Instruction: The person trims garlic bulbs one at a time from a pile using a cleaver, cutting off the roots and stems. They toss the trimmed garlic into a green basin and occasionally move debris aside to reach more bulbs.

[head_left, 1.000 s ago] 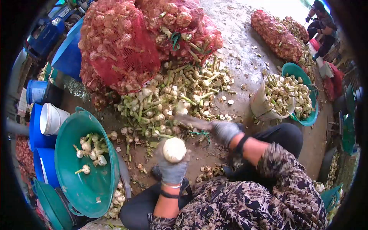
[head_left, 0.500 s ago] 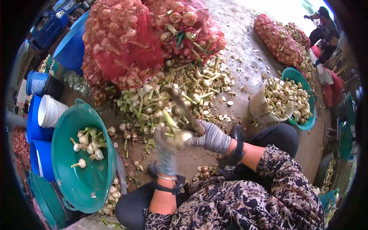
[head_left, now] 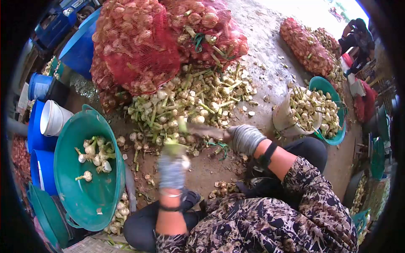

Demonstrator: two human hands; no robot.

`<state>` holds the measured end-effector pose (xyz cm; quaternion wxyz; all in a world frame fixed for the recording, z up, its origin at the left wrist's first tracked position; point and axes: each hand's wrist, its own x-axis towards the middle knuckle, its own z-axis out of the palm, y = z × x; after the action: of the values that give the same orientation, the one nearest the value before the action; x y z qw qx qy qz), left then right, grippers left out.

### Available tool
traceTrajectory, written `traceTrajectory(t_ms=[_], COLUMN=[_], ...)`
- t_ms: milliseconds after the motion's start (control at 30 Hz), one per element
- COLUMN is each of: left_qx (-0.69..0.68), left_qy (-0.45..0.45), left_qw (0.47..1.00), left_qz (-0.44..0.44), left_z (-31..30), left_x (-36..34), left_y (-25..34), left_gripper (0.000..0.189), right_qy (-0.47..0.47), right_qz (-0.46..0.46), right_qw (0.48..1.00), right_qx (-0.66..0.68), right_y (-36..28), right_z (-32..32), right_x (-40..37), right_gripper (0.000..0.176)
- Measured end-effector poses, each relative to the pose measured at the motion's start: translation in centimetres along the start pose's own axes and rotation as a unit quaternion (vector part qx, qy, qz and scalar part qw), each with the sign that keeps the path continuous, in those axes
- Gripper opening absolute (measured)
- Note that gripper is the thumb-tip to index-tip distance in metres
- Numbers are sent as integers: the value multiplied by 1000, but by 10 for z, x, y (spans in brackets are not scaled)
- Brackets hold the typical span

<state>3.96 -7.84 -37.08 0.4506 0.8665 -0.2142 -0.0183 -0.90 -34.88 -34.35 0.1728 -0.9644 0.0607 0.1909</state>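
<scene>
In the head view, which is the only one I have, I look down on two hands in grey gloves above the dirty floor. The left hand (head_left: pixel 171 172) is blurred by motion, but I can see that its fingers are closed around a garlic bulb (head_left: pixel 184 162), of which a white side and some green stalk show; how each finger lies, I cannot tell. The right hand (head_left: pixel 247 139) is clenched around the handle of a knife (head_left: pixel 207 131), and the blade points across toward the left side, above the near edge of the garlic heap (head_left: pixel 185 103). Near the blade's end I see a green piece (head_left: pixel 182 125), also blurred, and I cannot tell if the two touch. Behind the heap stand a large red mesh sack (head_left: pixel 135 48) and a second mesh sack (head_left: pixel 209 31), both full of bulbs. On the left side of the person there is a green tub (head_left: pixel 90 192) with a few bulbs (head_left: pixel 96 155) with stalks inside, and just beside it a white bucket (head_left: pixel 55 119). On the right side, a pale bucket (head_left: pixel 287 116) filled with garlic stands close against another green tub (head_left: pixel 325 85), which holds garlic too. Farther back lies a long mesh sack (head_left: pixel 306 47), and near it, at the upper right, another person (head_left: pixel 359 42) is bent forward. Green string (head_left: pixel 219 148) lies on the floor between the heap and the person's legs.
</scene>
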Motion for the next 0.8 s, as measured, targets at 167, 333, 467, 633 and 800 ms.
traceTrajectory(t_ms=[167, 333, 467, 633, 800], left_qx=[-689, -588, -347, 131, 214], left_qy=[225, 100, 49, -39, -39], left_qw=[678, 802, 910, 927, 908], left_qz=[120, -41, -221, -349, -357], left_z=[-147, -34, 142, 204, 211], left_x=[26, 66, 93, 131, 134], left_y=[47, -22, -107, -95, -119], left_gripper=[73, 61, 26, 85, 76], right_qy=[100, 155, 150, 116, 79], right_qz=[28, 63, 78, 48, 74], right_qw=[990, 925, 949, 953, 938], right_qx=[91, 340, 265, 278, 329], right_y=[46, 28, 23, 31, 29], right_z=[21, 4, 2, 4, -7], right_x=[18, 18, 15, 11, 11], right_gripper=[31, 29, 20, 22, 29])
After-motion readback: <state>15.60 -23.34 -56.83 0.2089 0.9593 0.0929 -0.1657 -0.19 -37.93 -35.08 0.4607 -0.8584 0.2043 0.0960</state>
